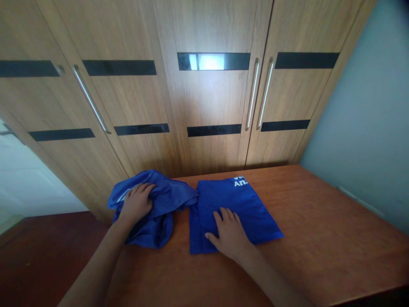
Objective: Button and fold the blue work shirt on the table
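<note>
Two blue garments lie on a wooden table. A folded blue shirt with white lettering at its far edge lies flat in the middle; my right hand rests palm down on its near part, fingers stretched out. To the left sits a crumpled blue shirt, bunched at the table's left edge. My left hand lies on top of that heap, fingers curled into the cloth.
A wooden wardrobe with long metal handles and dark glass strips stands right behind the table. A pale wall borders the table on the right. Dark red floor shows at the lower left.
</note>
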### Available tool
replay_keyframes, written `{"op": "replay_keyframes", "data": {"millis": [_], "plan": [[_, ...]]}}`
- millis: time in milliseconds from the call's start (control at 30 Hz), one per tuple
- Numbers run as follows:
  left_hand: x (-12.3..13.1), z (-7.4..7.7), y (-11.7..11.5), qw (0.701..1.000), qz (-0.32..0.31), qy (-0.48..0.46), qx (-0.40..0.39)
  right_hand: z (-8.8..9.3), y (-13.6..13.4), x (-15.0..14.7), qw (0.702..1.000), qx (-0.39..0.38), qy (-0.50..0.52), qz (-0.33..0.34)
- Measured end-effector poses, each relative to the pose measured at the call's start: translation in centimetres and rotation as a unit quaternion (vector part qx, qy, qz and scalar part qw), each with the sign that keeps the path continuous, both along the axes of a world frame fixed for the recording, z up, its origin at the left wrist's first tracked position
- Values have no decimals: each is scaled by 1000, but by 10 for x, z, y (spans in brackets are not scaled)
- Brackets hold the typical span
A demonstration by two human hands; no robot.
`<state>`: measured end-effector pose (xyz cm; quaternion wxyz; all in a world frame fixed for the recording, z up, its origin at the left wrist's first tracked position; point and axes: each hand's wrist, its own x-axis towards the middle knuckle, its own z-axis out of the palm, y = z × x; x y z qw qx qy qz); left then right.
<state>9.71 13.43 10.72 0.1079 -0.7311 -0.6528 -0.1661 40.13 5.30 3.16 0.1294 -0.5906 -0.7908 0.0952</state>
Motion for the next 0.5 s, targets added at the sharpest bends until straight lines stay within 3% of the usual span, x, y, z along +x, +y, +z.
{"op": "replay_keyframes", "data": {"millis": [133,333,500], "plan": [[7,-4,-13,997,-2,69,44,1,15,-32,999,19,-5,-49],[63,-7,-42,992,-87,51,77,3,39,-47,992,44,-47,-108],[89,-36,-36,986,-152,69,29,7,44,-30,992,11,-1,-128]]}}
